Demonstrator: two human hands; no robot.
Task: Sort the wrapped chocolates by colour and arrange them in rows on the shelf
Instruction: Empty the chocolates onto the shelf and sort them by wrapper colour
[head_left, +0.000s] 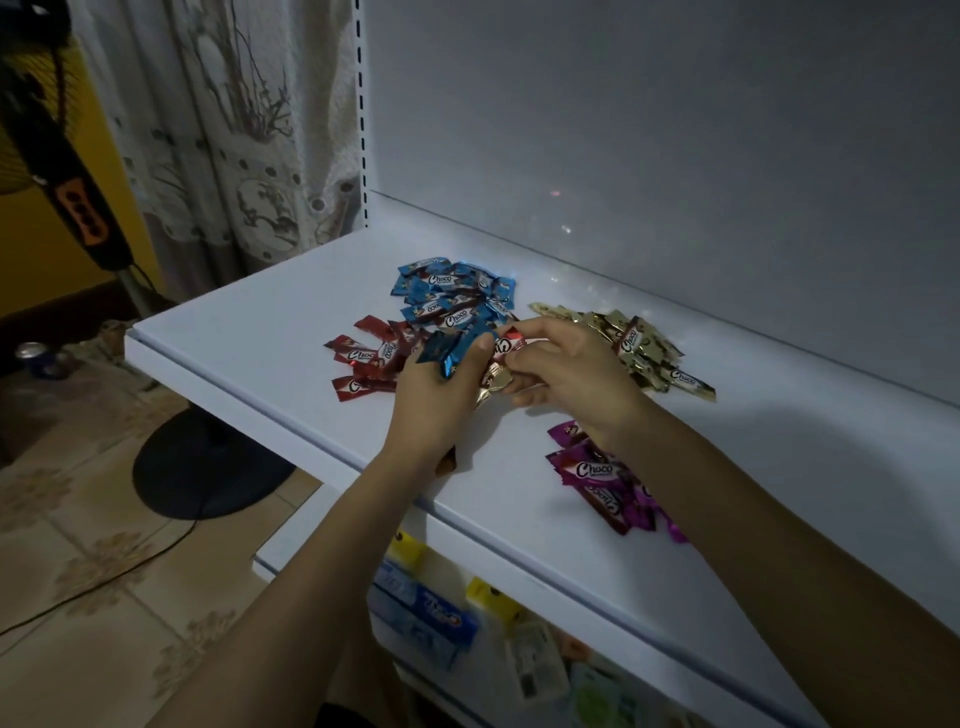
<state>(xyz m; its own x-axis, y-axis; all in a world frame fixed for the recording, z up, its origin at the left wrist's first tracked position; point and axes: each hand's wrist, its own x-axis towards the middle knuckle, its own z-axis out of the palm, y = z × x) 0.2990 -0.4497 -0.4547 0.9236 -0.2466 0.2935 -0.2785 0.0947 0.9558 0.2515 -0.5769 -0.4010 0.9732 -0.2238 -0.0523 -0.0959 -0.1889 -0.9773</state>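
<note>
On the white shelf (291, 332) lie four heaps of wrapped chocolates: blue (452, 291) at the back, red (366, 358) to the left, gold (644, 343) to the right, purple (602, 478) near the front. My left hand (441, 405) grips a bunch of chocolates, with a blue one (449, 351) sticking up and a gold one (491, 384) below. My right hand (566, 374) pinches a red chocolate (511, 340) at the top of that bunch. The right forearm covers part of the purple heap.
The shelf's grey back panel (649, 130) rises behind the heaps. A lower shelf (457, 623) holds assorted packets. A standing fan (208, 467) and its cord are on the tiled floor to the left, beside a curtain (223, 119).
</note>
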